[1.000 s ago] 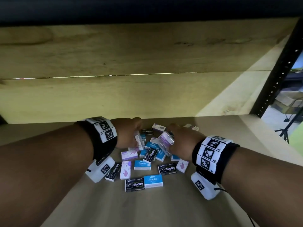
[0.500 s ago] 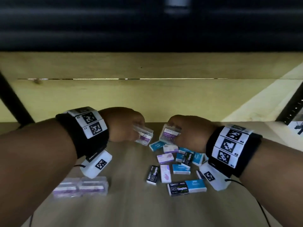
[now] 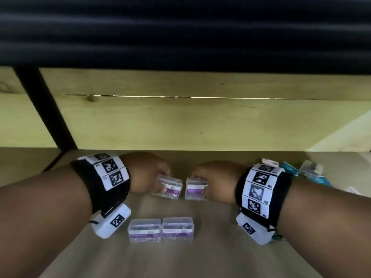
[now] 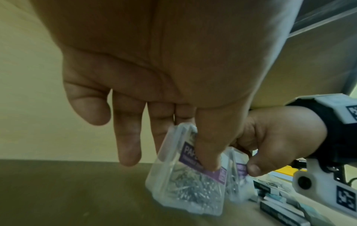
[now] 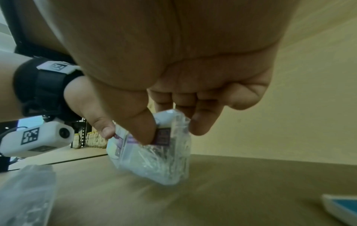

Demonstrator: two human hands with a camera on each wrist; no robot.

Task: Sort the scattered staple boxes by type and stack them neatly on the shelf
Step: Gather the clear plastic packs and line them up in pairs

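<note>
A black upright post [image 3: 43, 109] crosses the upper left of the head view, above a wooden shelf board [image 3: 180, 257] where a sorting job is under way. Left of centre, the person's left hand [image 3: 146, 173] pinches a clear plastic box with a purple label [image 3: 169, 187], thumb on the label face and fingers behind, the box tilted and low over the board. Just beside it, the right hand [image 3: 216, 181] pinches a matching clear box [image 3: 194, 189] the same way; whether either box touches the wood cannot be told. In the lower centre, two more clear purple-labelled boxes [image 3: 161, 229] sit side by side, touching, flat on the shelf. At the far right edge, blue cartons and other small packs [image 3: 297, 173] lie scattered, unsorted.

The held boxes look light and stiff, with slick plastic walls and loose metal pieces inside that would likely shift and rattle if tipped. A hold across the two broad faces, near the middle, seems safest; a squeeze near the lid edge could pop it open. Setting them level beside or atop the resting pair appears to be the step in hand.
</note>
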